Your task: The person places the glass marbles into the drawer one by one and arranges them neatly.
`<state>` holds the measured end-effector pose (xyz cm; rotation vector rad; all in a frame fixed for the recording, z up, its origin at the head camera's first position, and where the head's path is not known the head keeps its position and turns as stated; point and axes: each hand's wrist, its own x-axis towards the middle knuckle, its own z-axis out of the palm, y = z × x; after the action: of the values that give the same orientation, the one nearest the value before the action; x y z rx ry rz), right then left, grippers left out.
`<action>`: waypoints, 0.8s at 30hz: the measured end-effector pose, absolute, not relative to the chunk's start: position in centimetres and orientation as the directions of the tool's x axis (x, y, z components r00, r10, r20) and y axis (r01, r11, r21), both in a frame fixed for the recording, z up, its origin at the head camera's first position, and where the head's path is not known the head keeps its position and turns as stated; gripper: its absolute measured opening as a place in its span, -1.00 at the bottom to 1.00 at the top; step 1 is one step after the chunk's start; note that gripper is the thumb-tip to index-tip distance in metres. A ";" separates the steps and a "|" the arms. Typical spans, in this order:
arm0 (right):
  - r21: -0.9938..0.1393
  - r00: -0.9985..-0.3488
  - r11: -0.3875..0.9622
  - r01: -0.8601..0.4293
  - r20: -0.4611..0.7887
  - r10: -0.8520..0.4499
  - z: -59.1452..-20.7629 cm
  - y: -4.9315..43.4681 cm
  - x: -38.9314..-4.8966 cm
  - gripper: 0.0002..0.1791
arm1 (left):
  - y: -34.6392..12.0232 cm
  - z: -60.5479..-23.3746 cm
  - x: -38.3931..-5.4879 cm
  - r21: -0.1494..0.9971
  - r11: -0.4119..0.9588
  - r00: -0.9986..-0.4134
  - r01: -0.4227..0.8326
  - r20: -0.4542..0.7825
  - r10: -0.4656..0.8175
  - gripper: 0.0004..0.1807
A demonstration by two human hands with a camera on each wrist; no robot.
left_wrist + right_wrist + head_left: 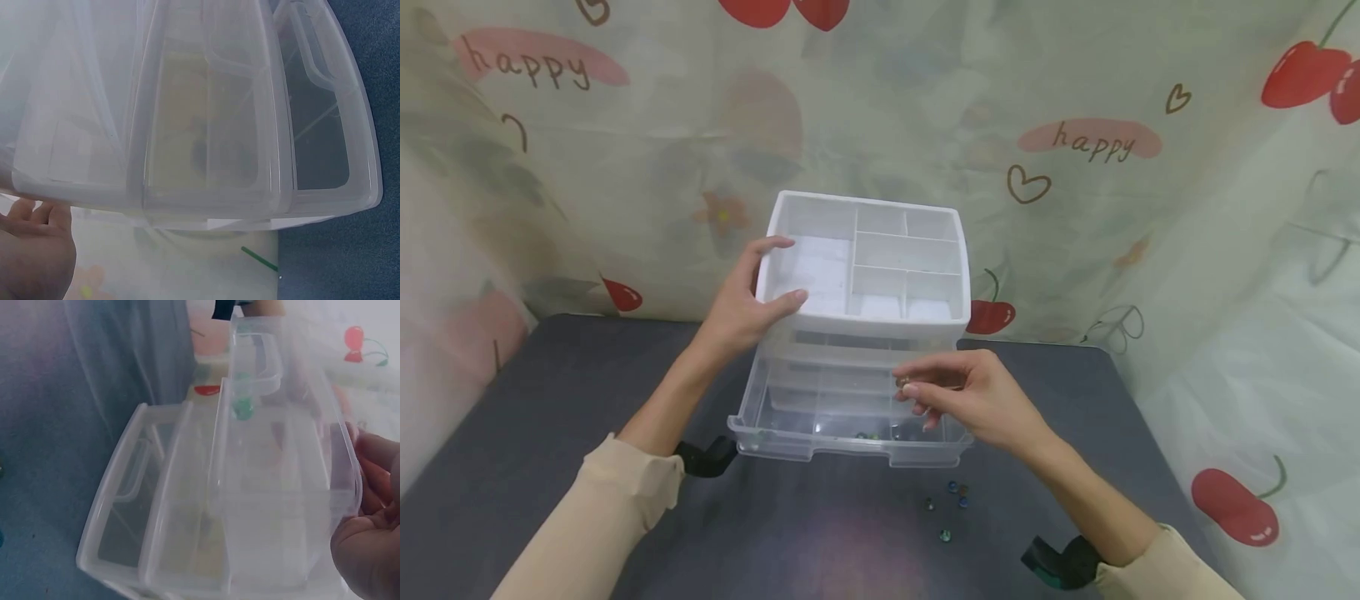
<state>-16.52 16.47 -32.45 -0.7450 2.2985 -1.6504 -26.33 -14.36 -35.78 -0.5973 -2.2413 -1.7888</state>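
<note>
A small plastic drawer box has a white compartment tray on top and clear drawers below. Its clear drawer stands pulled out toward me, with a few small beads near the front wall. My left hand grips the box's left side, thumb over the tray's rim. Between thumb and forefinger, my right hand pinches a tiny brownish bead above the drawer's right part. In the left wrist view, the left hand is at the box's side; the right hand overlaps the clear drawer's edge in the right wrist view.
Several loose beads, blue, green and brown, lie on the dark tabletop in front of the drawer, toward the right. A cherry-printed curtain hangs behind the table. Black wrist cameras sit on both forearms.
</note>
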 end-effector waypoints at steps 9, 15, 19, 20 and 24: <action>-0.928 -0.840 0.273 -0.253 0.070 -0.539 -32.0 14.4 -17.6 -0.79 | -14.4 -35.8 -26.3 0.892 0.174 -0.903 0.417 0.386 0.186 -0.29; -0.924 -0.812 0.266 -0.275 0.075 -0.579 -32.1 13.0 -18.4 -0.79 | -14.4 -35.9 -26.3 0.890 0.184 -0.904 0.417 0.385 0.187 -0.28; -0.924 -0.817 0.288 -0.253 0.045 -0.575 -32.3 12.2 -18.9 -0.79 | -14.4 -35.9 -26.3 0.885 0.198 -0.902 0.422 0.388 0.187 -0.27; -0.923 -0.821 0.297 -0.244 0.034 -0.570 -32.3 12.1 -19.0 -0.79 | -14.4 -35.9 -26.3 0.884 0.195 -0.901 0.425 0.392 0.187 -0.28; -0.914 -0.842 0.345 -0.214 -0.007 -0.540 -32.5 11.6 -19.4 -0.78 | -14.4 -36.0 -26.4 0.878 0.193 -0.895 0.438 0.406 0.187 -0.29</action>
<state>-19.45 11.61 -32.48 -0.6703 2.3046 -1.4956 -26.43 -14.43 -36.00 -0.6027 -2.2563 -1.7733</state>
